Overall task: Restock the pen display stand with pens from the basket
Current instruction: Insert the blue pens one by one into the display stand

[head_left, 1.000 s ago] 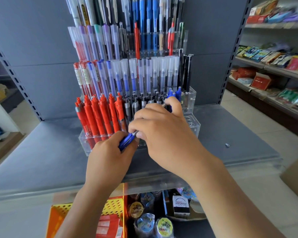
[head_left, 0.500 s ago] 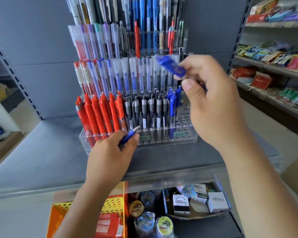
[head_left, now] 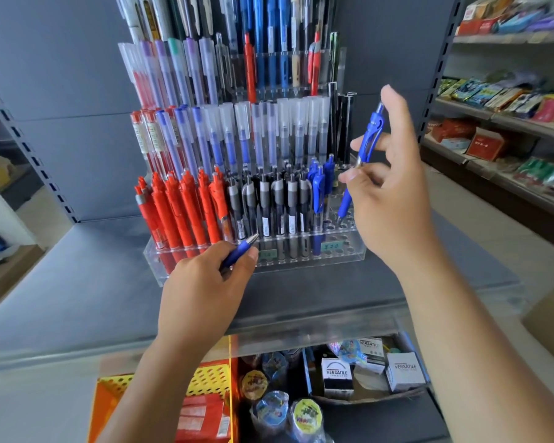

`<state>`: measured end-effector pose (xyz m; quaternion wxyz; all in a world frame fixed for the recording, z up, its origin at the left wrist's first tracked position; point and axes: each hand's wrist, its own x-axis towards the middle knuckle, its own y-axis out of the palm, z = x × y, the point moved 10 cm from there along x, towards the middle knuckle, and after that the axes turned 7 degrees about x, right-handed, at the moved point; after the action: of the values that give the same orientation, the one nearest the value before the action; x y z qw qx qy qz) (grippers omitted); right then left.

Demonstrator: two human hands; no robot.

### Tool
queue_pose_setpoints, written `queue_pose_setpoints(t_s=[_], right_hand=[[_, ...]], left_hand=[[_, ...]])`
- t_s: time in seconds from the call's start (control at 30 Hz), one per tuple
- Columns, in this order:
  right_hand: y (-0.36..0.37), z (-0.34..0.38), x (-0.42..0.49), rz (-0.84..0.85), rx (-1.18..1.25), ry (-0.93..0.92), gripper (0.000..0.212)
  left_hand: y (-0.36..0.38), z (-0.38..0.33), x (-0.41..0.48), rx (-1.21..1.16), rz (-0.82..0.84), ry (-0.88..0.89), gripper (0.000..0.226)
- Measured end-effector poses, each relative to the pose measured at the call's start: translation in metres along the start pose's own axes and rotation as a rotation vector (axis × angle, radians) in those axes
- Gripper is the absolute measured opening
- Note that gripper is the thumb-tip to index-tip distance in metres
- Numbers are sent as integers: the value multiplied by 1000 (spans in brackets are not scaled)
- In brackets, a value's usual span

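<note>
Presently, display stand (head_left: 349,251): clear acrylic, stepped tiers drilled with round holes; it stands on the matte grey shelf (head_left: 77,298).
Front row: orange-red pens (head_left: 179,212) at left, grey-and-black pens (head_left: 279,206) in the middle, blue clip pens (head_left: 319,190) next; open holes lie to their right.
Upper tiers: slim pens with frosted, translucent caps and barrels; their print is too small to read.
Price tag (head_left: 331,246): handwritten "$20" on the stand's front face, below the blue clip pens.
Right hand (head_left: 394,199): pinches a blue pen (head_left: 363,158) at mid-barrel between thumb and fingertip; the other fingers are spread upward.
Blue pen position: glossy plastic, clip end up, tip down and tilted left, just over the open holes at the right end of the front row. Whether the tip has entered a hole cannot be told.
Left hand (head_left: 205,282): curled round a second blue pen (head_left: 240,251), close to the stand's front edge.
Second blue pen position: metal tip protrudes past the thumb, pointing up and right toward the stand.
White boxes (head_left: 336,374): printed "VERSATILE", below the shelf.
Yellow basket (head_left: 208,377): perforated plastic, below the shelf at lower left, holding red packets.
</note>
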<state>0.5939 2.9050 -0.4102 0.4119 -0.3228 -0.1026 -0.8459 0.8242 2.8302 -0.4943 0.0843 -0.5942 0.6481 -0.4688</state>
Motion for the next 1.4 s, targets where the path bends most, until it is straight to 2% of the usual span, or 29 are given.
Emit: queue_pose_setpoints(t_s=[0.23,0.47,0.63,0.83,1.0,1.17,1.23,1.4], right_hand=[[0,-10,-1,-44,58,0,79],[17,-10,-6,71,-8,-23,79],[17,-12,-5,85,-45,-19,79],[26,-21,-8,196,-239,-33,60],[22,-16,-8,164,-211,-42,59],[17,17,-9,89,-264,-185,53],[24,29,-12,137,-283,-205,44],[72,39,-32,431,-369,-206,26]], left_hand=[[1,1,1,11,4,-7,41],[1,-1,0,21,8,-2,39],[1,-1,0,17,12,3,38],[1,-1,0,25,18,-3,39],[2,-1,0,18,19,-5,39],[1,-1,0,16,14,0,39],[1,-1,0,23,10,7,38],[-1,-6,-1,5,-12,42,34]])
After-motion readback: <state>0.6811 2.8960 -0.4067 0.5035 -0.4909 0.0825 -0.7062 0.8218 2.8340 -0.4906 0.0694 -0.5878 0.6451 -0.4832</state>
